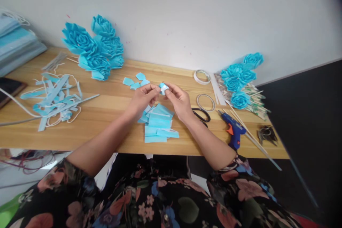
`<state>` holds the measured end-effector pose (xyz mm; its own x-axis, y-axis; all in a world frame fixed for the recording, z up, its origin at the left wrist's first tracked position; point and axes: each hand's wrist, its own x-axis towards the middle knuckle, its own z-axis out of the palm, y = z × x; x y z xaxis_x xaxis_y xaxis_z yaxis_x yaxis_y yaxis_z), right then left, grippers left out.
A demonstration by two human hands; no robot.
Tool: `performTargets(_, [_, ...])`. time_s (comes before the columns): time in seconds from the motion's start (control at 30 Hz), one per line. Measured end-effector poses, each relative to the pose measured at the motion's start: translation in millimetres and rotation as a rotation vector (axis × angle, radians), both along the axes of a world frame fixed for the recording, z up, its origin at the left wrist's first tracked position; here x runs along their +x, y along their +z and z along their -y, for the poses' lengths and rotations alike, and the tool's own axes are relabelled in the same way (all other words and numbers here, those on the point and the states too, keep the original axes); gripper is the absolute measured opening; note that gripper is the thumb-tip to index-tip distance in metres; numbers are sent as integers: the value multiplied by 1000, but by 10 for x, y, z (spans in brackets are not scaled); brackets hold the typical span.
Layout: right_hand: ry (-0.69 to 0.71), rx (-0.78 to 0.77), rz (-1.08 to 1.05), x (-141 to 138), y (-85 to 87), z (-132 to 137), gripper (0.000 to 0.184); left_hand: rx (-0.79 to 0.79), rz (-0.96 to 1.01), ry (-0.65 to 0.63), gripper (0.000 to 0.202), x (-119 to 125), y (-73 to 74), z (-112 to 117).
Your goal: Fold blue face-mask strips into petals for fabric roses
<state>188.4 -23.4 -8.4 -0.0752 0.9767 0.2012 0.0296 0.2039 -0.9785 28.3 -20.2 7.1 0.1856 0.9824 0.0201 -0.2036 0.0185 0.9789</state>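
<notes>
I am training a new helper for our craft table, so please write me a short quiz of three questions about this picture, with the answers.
1. True or false: the right hand holds the blue glue gun.
2. What do the left hand and the right hand pinch between them? A. a small blue piece B. a paintbrush C. a coin
3. On which side of the hands do the black scissors lie on the table?

Key:
1. False. The blue glue gun lies on the table, untouched.
2. A.
3. The right side, close to the right wrist.
</notes>
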Motion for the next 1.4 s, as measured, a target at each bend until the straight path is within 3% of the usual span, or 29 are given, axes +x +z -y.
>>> performTargets(0.2, [74, -41, -54, 2, 41, 28, 34, 119, -120, 28, 15, 20, -2, 27])
performTargets(0.4, [-12, -33, 75, 7, 9, 7, 31, 289, -354, 62, 16, 31, -6, 58])
performTargets(0.5, [-72, -14, 80, 17, 22, 3, 31, 236, -297, 47, 15, 26, 7, 51])
performTargets(0.63, [-135, -70, -52, 29, 46, -17, 31, 85, -77, 75, 18, 5, 7, 12])
performTargets(0.73, [-112, -125, -153, 27, 48, -29, 30, 37, 17, 96, 23, 1, -13, -15])
performTargets(0.9, [-15, -127, -118, -7, 61, 6, 30, -4, 0, 11, 30, 12, -43, -27])
performTargets(1.13, [96, -99, -63, 6, 91, 23, 38, 87, -139, 99, 25, -30, 0, -38])
performTargets(1.27, [83, -58, -6, 33, 130, 22, 36, 177, -262, 132, 22, -24, 1, -20])
performTargets(1.4, [35, 8, 79, 51, 123, 15, 34, 211, -263, 98, 26, -21, -4, -12])
